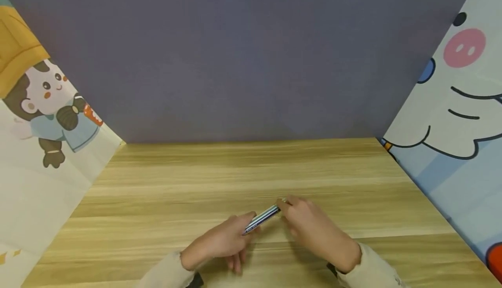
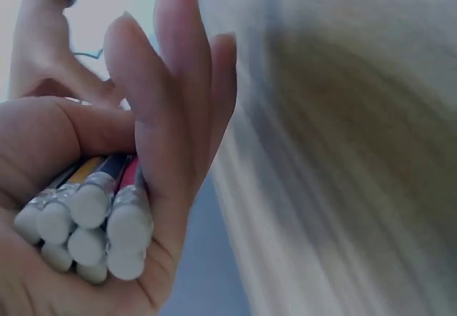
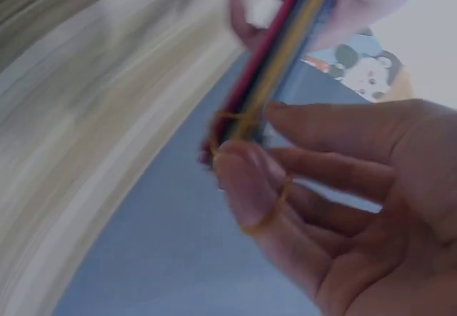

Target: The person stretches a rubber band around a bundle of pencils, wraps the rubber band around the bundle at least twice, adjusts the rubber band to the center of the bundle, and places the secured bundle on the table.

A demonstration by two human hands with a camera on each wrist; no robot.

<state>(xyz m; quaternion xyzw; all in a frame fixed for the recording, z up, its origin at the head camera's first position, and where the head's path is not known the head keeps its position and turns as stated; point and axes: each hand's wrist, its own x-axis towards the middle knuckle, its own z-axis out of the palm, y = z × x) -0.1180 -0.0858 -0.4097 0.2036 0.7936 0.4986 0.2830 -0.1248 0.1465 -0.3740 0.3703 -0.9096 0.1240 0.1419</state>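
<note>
A bundle of striped pencils [image 1: 262, 219] slants up to the right between the two hands, above the wooden table. My left hand [image 1: 225, 238] grips it near the lower end, with thumb and palm round it and other fingers extended. White erasers [image 2: 87, 205] cap that end in the left wrist view. At the far end is my right hand [image 1: 315, 227], its fingertips right at the pencil tips. A thin yellow-orange rubber band [image 3: 265, 223] loops over a right fingertip and across the pencils there. Red, dark and yellow pencil sides [image 3: 275, 59] show in the right wrist view.
The wood-grain table [image 1: 188, 170] runs back to a dark grey panel [image 1: 251, 61]. Cartoon-printed side panels stand at the left [image 1: 70, 118] and right [image 1: 451, 118].
</note>
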